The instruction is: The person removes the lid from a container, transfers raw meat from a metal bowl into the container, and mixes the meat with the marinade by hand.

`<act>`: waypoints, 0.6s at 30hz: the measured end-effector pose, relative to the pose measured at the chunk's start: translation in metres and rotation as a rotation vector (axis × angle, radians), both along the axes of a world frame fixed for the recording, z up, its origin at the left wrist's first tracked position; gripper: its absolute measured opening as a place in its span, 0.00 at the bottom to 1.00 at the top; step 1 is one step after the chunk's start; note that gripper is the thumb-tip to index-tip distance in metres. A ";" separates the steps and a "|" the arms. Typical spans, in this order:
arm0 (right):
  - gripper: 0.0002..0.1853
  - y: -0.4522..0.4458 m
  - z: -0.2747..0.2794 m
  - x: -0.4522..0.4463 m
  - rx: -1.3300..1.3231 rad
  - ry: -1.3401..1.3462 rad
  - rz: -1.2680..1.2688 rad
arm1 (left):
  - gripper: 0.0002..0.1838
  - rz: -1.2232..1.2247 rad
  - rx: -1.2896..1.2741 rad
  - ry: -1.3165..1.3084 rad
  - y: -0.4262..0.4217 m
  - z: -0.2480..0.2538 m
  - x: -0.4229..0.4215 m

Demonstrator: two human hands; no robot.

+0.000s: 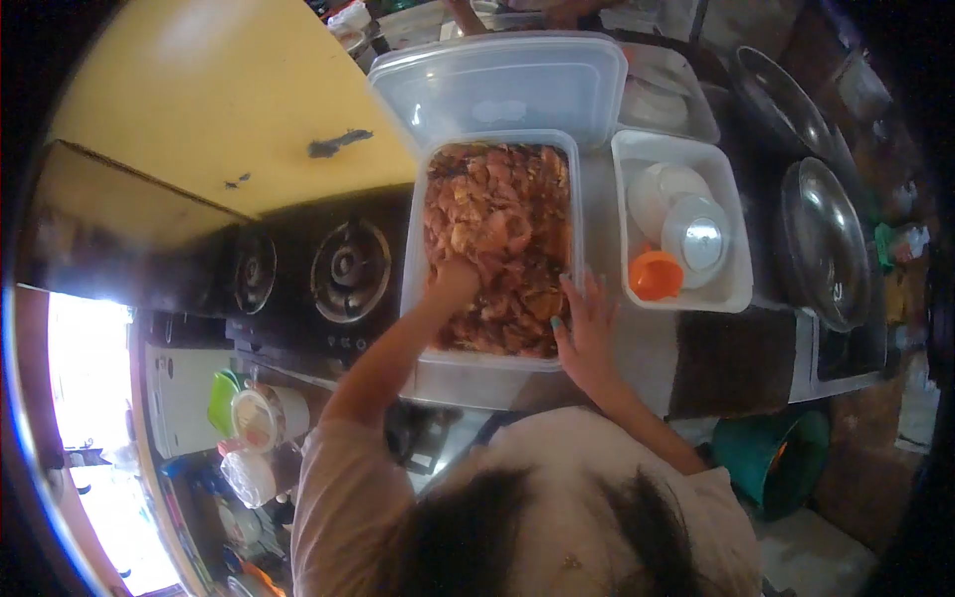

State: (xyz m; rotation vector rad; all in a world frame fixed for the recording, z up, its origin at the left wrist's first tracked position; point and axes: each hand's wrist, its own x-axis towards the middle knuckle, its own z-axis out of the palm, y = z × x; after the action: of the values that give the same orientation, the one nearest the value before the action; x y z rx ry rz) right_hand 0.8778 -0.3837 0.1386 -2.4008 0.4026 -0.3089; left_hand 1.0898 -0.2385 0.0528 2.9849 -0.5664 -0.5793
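A large clear plastic tub [410, 249] stands on the counter, filled with pieces of reddish marinated meat [487, 209]. My left hand [456, 283] reaches into the meat at the tub's left side, its fingers sunk in and hidden. At the tub's right edge, near the lower corner, rests my right hand [589, 333], its fingers spread and nothing held in it. Behind the tub a clear plastic lid [497, 85] lies tilted.
To the left is a black gas stove [350, 269]. A white tray [736, 239] on the right holds white bowls [662, 199] and an orange cup [655, 275]. Farther right lie two glass lids [824, 244]. A green bin [771, 463] stands below. Part of another person shows at the top.
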 end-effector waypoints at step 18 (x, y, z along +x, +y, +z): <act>0.34 -0.003 -0.005 0.000 0.047 -0.012 0.011 | 0.12 -0.434 -0.733 0.018 -0.022 0.151 0.005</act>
State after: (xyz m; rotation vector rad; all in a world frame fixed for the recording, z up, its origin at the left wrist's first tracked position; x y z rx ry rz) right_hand 0.8778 -0.3867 0.1331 -2.3531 0.3873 -0.3054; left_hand 1.0949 -0.2601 0.2035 2.1729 -1.1425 -0.3118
